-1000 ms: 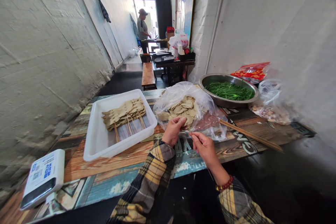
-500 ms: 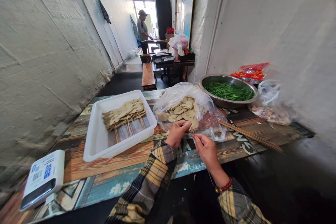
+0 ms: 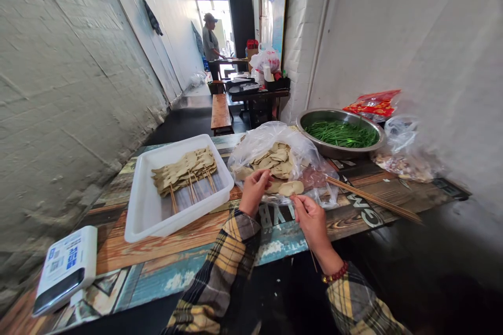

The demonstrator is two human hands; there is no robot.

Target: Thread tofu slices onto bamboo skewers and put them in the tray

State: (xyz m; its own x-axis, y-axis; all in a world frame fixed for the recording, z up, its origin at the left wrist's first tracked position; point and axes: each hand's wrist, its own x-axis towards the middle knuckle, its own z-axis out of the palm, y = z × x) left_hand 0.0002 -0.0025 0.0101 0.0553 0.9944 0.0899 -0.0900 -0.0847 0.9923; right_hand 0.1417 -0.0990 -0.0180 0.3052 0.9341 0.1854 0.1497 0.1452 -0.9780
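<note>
My right hand pinches a thin wooden skewer whose lower end points down past the table edge. A flat beige slice sits at the skewer's top, just above my fingertips. My left hand is beside it, fingers curved and a little apart, at the near edge of a clear plastic bag holding a heap of similar beige slices. Its fingertips partly cover the slices there. To the left, a white plastic tray carries a stack of skewered slices, sticks pointing toward me.
Loose skewers lie right of the bag. Behind them stand a metal bowl of green chives and a clear bag. A white payment device is at the front left. Far back, a person stands near a bench.
My left hand has come away from the skewered slice, moving left and up toward the bag. My right hand keeps hold of the skewer, and the slice on it now shows fully.
</note>
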